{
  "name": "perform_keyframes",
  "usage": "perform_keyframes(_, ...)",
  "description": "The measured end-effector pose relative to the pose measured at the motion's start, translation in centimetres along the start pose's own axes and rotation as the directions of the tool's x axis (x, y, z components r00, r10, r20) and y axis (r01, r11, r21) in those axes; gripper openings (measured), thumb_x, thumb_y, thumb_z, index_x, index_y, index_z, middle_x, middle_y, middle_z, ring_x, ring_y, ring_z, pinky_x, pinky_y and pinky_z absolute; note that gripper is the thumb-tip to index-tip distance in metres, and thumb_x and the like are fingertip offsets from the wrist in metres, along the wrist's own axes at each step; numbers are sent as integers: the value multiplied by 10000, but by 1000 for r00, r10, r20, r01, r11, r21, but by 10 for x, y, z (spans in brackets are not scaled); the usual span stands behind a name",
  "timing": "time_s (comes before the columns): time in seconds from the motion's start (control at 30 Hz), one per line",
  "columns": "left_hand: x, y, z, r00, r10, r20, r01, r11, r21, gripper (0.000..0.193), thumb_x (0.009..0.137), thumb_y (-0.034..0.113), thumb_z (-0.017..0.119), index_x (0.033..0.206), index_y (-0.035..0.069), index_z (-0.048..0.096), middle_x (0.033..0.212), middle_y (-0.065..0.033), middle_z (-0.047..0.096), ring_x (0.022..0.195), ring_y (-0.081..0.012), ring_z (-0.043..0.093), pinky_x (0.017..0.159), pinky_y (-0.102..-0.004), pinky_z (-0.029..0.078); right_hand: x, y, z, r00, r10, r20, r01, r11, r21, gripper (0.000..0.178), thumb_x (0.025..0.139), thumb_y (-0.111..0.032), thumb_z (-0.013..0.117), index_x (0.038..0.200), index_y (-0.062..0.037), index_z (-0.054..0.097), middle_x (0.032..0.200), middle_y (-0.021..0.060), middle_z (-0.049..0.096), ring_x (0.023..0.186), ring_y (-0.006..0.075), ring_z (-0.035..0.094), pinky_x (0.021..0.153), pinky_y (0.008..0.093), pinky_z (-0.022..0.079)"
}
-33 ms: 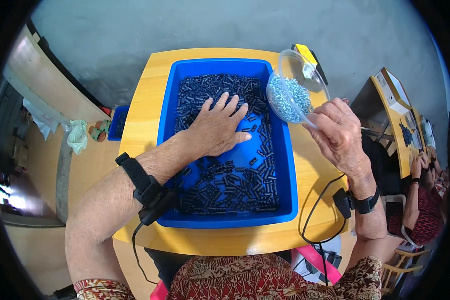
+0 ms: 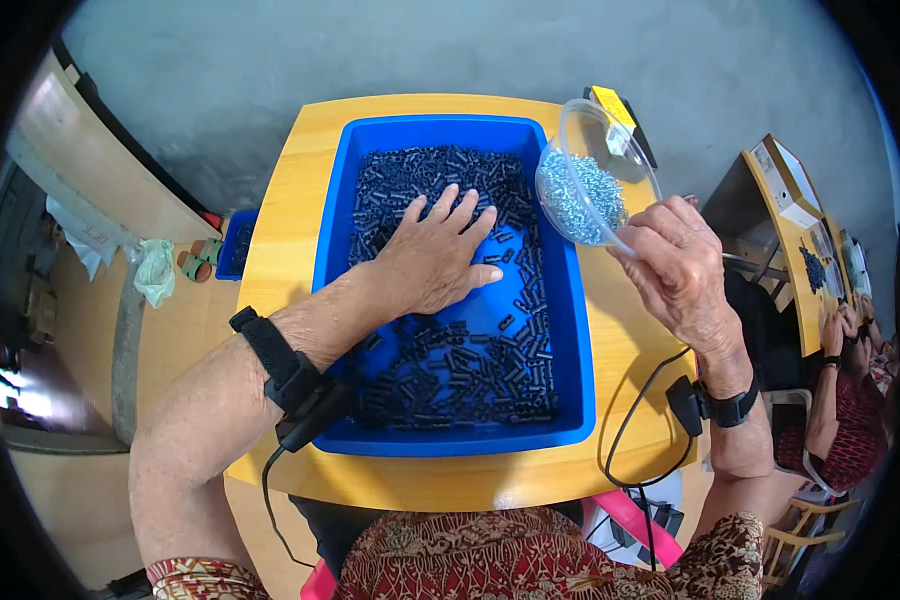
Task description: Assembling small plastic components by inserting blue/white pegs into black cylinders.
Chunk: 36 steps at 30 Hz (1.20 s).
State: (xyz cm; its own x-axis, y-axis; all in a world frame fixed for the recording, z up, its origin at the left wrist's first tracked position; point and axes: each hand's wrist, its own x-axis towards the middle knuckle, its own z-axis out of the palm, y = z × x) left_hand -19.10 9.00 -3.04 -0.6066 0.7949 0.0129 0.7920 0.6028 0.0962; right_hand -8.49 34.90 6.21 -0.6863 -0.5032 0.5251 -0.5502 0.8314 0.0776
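Observation:
A large blue tray point(image 2: 470, 440) sits on a yellow wooden table point(image 2: 280, 230) and holds several small black cylindrical parts point(image 2: 460, 375). My left hand point(image 2: 432, 262) lies flat on these parts in the tray's middle, fingers spread, holding nothing. My right hand point(image 2: 680, 270) grips the rim of a clear plastic bowl point(image 2: 610, 140), tilted over the tray's right edge. Inside the bowl lies a heap of small silver screws point(image 2: 582, 200). Both wrists wear black bands with cables.
A yellow-and-black object point(image 2: 615, 105) lies behind the bowl at the table's far right corner. A small blue bin point(image 2: 235, 245) and a green bag point(image 2: 155, 268) are on the floor to the left. Another person point(image 2: 850, 390) sits at a second table point(image 2: 790, 210) on the right.

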Motion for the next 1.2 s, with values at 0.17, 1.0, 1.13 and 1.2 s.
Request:
perform_keyframes(0.17, -7, -1, 10, 996, 58, -63, -55, 997, 49, 750, 1002, 564, 404, 1518, 30, 303, 1550, -274, 298, 1455, -427, 267, 1164, -577, 227, -8, 6, 6, 999, 26, 19, -26, 1000, 9, 183, 711, -35, 775, 858, -38, 666, 847, 91, 638, 818, 273, 607, 706, 387, 505)
perform_keyframes(1.0, -24, 8, 2, 999, -29, -17, 29, 1000, 1, 765, 999, 564, 412, 1538, 40, 269, 1594, -236, 230, 1484, -405, 207, 1169, -594, 201, -10, 10, 9, 999, 52, -13, -51, 997, 59, 149, 735, -38, 782, 842, -33, 679, 811, 96, 646, 777, 259, 615, 685, 377, 507)
perform_keyframes(1.13, -27, 14, 2, 999, -49, -18, 47, 997, -61, 787, 993, 580, 406, 1544, 40, 252, 1599, -238, 217, 1489, -401, 194, 1181, -582, 181, -12, 12, 10, 997, 70, -9, -69, 995, 65, 142, 738, -44, 781, 840, -37, 682, 813, 93, 648, 780, 254, 617, 686, 377, 509)
perform_keyframes(1.2, -28, 16, 3, 1000, -12, -15, 11, 998, -58, 789, 993, 582, 404, 1546, 41, 249, 1601, -238, 211, 1493, -399, 186, 1186, -575, 174, -14, 13, 11, 998, 69, -12, -68, 996, 66, 138, 741, -47, 780, 838, -37, 682, 814, 93, 649, 779, 252, 616, 685, 377, 508)
